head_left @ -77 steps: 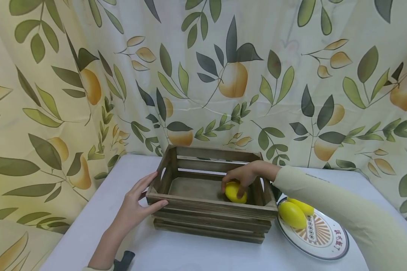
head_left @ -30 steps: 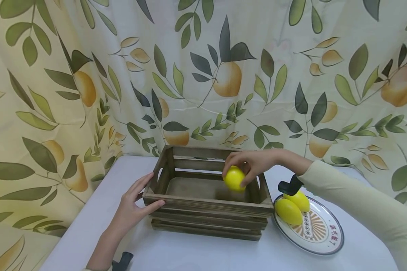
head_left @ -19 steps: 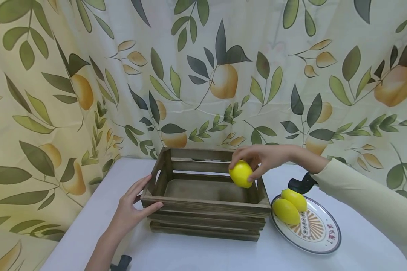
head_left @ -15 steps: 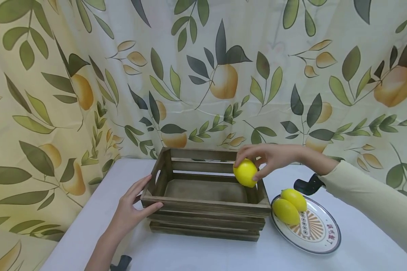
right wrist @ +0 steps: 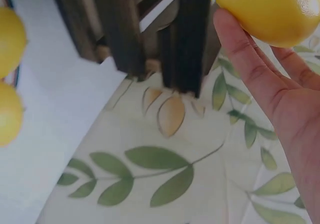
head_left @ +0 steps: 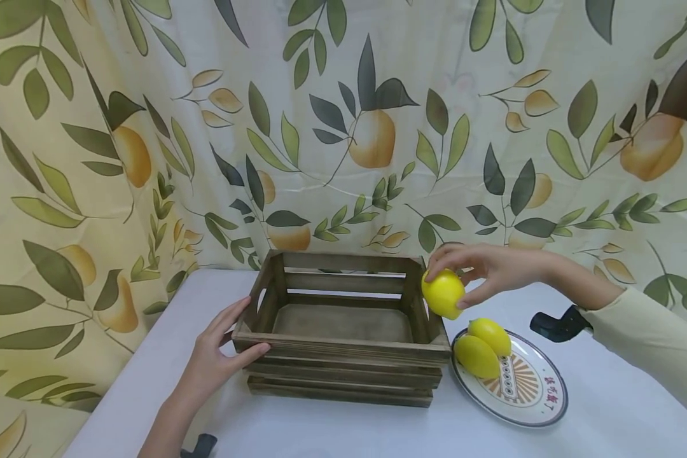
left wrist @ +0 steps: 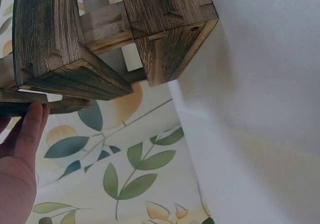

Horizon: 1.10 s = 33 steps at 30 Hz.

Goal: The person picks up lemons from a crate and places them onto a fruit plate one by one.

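My right hand (head_left: 492, 267) pinches a yellow lemon (head_left: 443, 294) between thumb and fingers, above the right end of a dark wooden slatted crate (head_left: 343, 352). The right wrist view shows that lemon (right wrist: 270, 13) close up, with the fingers against its underside. At the crate's front left corner, my left hand (head_left: 214, 356) holds the rim, thumb on the front and fingers along the left end. The left wrist view catches part of this left hand (left wrist: 20, 169) at a slat. No fruit shows on the visible crate floor.
Right of the crate, a round white plate (head_left: 551, 410) with printed rays bears two more lemons, a front one (head_left: 476, 357) and a rear one (head_left: 490, 335). All stand on a white table (head_left: 332, 436). A leaf-and-fruit patterned curtain (head_left: 332, 197) hangs behind and at left.
My right hand has lifted the lemon from inside the crate and carried it right, over the crate's right end. The left hand keeps its hold on the crate; the view has shifted slightly.
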Available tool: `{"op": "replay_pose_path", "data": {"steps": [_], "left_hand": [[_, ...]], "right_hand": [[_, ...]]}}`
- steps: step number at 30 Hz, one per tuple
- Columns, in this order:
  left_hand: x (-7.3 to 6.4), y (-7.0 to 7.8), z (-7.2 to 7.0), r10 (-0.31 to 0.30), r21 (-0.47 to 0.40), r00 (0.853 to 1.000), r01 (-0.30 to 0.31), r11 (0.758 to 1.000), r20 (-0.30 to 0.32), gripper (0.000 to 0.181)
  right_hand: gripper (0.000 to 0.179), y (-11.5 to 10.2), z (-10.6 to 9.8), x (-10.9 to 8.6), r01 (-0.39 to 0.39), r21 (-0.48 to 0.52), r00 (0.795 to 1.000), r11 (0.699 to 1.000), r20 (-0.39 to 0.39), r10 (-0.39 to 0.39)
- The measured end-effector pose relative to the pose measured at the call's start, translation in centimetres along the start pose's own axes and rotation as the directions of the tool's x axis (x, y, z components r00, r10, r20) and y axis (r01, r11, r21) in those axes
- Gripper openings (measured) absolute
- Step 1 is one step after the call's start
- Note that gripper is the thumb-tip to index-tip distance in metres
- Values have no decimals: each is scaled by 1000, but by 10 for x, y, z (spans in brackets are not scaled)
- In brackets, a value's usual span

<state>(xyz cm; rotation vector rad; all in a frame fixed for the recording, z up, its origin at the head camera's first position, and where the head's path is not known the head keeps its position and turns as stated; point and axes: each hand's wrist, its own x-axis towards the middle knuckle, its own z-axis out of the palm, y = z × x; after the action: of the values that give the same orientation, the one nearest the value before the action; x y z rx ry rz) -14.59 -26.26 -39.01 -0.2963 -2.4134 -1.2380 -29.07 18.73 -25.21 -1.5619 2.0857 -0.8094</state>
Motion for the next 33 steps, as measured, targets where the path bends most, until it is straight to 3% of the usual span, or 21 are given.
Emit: {"op": "replay_pose_path", "data": {"steps": [6, 15, 24, 33], "left_hand": [[-3, 1, -2, 8, 18, 1000, -8, 1000, -16, 76], [-8, 2, -1, 18, 41, 999, -16, 999, -32, 77], [-10, -1, 1, 21, 79, 998, -16, 997, -52, 78], [-4, 0, 4, 40, 63, 998, -36, 997, -49, 78]], "right_hand": [[49, 2, 5, -23, -41, -41, 999, 998, -25, 40], [52, 19, 27, -63, -3, 2, 995, 1000, -97, 3], [48, 40, 56, -101, -97, 89, 982, 991, -152, 110], [47, 60, 86, -137, -226, 216, 955, 950, -146, 260]]}}
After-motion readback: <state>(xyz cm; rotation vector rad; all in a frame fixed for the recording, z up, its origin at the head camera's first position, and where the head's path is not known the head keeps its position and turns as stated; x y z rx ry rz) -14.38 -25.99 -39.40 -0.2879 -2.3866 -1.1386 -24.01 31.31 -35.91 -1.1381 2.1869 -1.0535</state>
